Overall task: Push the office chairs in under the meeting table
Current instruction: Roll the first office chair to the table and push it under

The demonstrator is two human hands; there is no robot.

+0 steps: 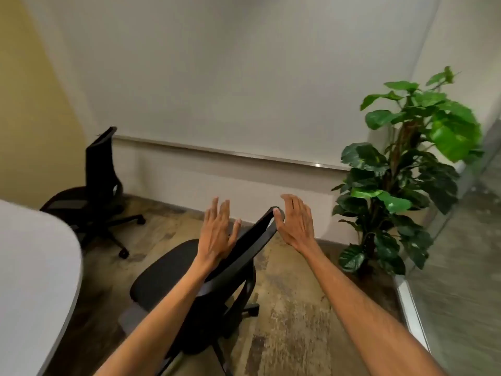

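No readable text, no labels, no brand marks, no numbers, no signs on any surface

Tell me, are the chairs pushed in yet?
Not yet. Nothing looks done: the far chair stands away from the table. In hand: the left hand and right hand, both open, are at the near chair backrest. Both chairs still need pushing in.
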